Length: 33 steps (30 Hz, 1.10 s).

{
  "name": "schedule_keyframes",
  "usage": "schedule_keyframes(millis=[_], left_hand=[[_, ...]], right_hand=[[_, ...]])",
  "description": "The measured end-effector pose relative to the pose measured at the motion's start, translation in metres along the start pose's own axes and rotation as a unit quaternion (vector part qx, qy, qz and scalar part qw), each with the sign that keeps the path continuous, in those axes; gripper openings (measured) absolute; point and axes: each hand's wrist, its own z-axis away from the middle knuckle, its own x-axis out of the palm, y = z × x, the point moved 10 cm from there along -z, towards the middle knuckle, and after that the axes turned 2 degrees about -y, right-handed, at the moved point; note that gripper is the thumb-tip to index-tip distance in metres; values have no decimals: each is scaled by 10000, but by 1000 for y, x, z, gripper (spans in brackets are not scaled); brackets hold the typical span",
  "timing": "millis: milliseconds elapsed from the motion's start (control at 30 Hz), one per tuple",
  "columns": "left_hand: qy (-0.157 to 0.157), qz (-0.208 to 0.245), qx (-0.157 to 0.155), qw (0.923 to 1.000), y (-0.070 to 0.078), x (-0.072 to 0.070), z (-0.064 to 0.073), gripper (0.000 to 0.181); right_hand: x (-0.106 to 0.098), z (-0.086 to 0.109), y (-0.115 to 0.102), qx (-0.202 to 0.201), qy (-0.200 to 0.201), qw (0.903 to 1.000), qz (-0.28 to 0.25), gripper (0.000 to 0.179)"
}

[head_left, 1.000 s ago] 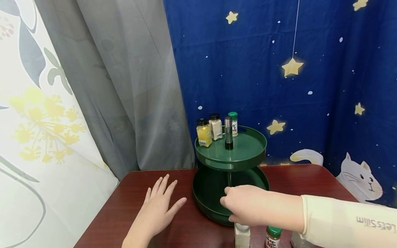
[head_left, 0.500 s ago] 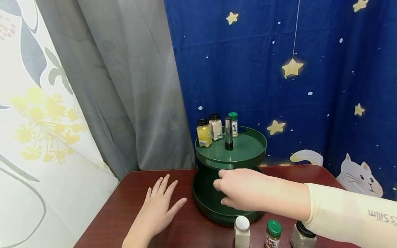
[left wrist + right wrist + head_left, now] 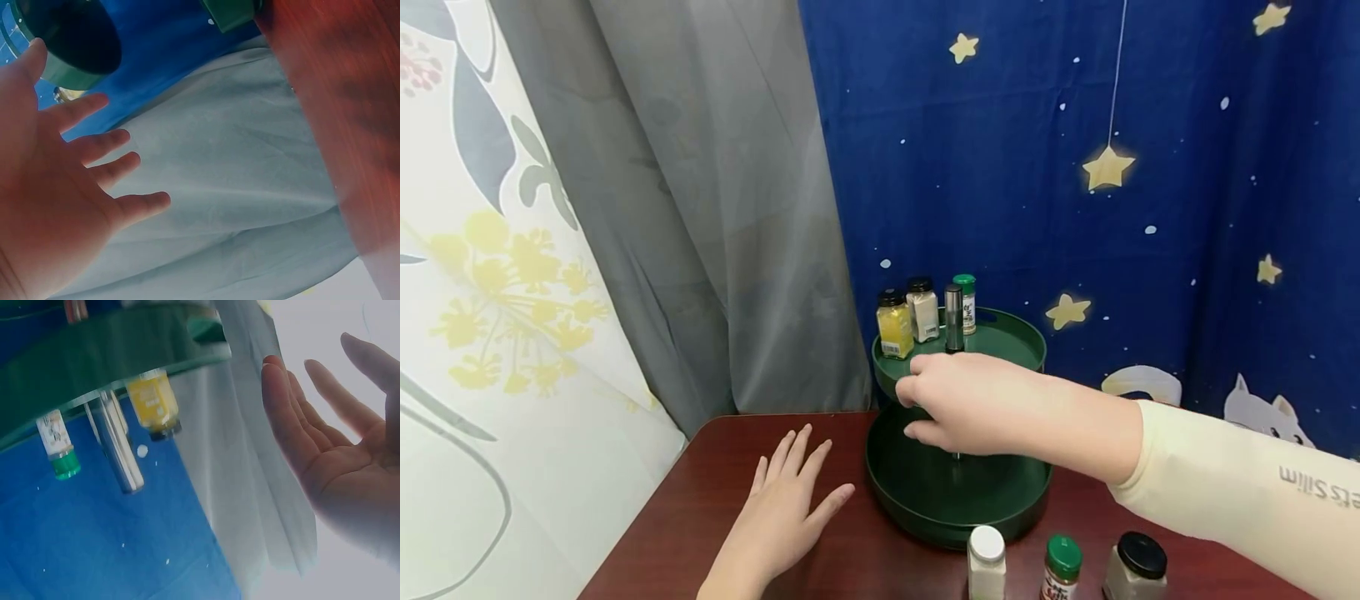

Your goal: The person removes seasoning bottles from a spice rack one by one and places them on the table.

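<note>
My left hand (image 3: 778,517) hovers over the table's left part with spread fingers and holds nothing. In the left wrist view its palm shows apart from the tabletop. My right hand (image 3: 958,404) hangs in front of the green two-tier turntable's upper tray (image 3: 1011,346), its fingers loosely bent. Nothing lies in that hand (image 3: 350,462) in the right wrist view. On the upper tray stand a yellow spice jar (image 3: 894,332), a black-capped jar of pale powder (image 3: 924,312) and a green-capped shaker (image 3: 967,308). Below it is the lower tray (image 3: 951,492); the forearm and hand partly cover both tiers.
A white-capped bottle (image 3: 987,567), a green-capped shaker (image 3: 1062,571) and a black-capped jar (image 3: 1137,571) stand along the near side of the red-brown table (image 3: 655,533). The turntable's metal post (image 3: 954,312) rises through the upper tray. Curtains (image 3: 760,208) hang behind.
My right hand has risen from before the lower tray to the upper tray's front, moving slightly left. The near bottles have come into fuller view. My left hand has stayed nearly still.
</note>
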Motion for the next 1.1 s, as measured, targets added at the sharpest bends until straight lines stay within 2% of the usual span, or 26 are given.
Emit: schedule_keyframes(millis=[167,433,733,900,1100], left_hand=[[15,17,11,10000,1,2,2,96],[3,32,-6,10000,2,5,2,91],[-107,173,33,9998,8,10,1,88],[-116,134,48,9998,8,11,0,90],[-99,164,114,9998,12,11,-2,89]], right_hand=[[-19,-13,12,62,252,9995,-173,20],[-39,-47,37,156,511,9974,-494,20],[-47,-76,67,414,347,9957,-748,17],[-53,-92,75,542,469,9944,-778,16],[-49,-113,82,877,353,9927,-754,23]])
